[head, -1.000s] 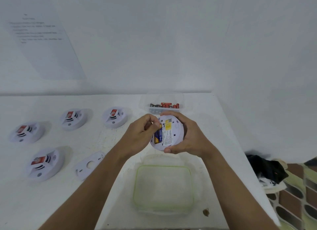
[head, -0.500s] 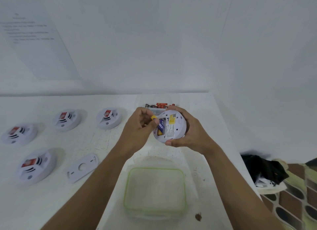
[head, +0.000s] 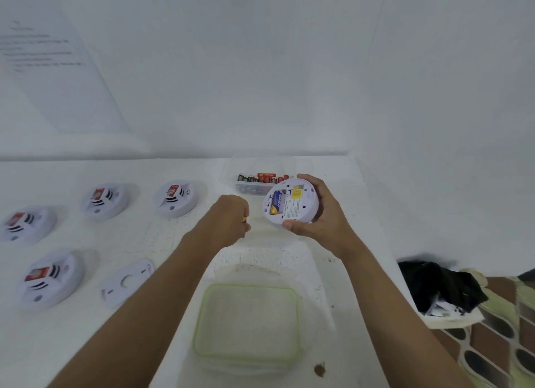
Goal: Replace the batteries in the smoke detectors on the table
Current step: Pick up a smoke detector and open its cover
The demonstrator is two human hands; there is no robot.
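My right hand (head: 318,214) grips a white round smoke detector (head: 292,204) with its back facing me; one blue and gold battery (head: 276,203) sits in its open compartment. My left hand (head: 230,219) is curled round a small battery (head: 245,220), of which only a yellow and purple end shows, and hovers to the left of the detector above the table. Several more smoke detectors lie face up on the white table: (head: 176,198), (head: 104,202), (head: 26,223), (head: 49,278). A detached white mounting plate (head: 126,282) lies beside them.
A clear box of batteries (head: 262,182) stands at the back, behind the held detector. A clear container with a green rim (head: 246,324) sits near me between my arms. The table's right edge drops to a floor with a black item (head: 440,286).
My left hand has pulled a battery out of the detector and moved left and down away from it. My right hand has shifted the detector slightly right.
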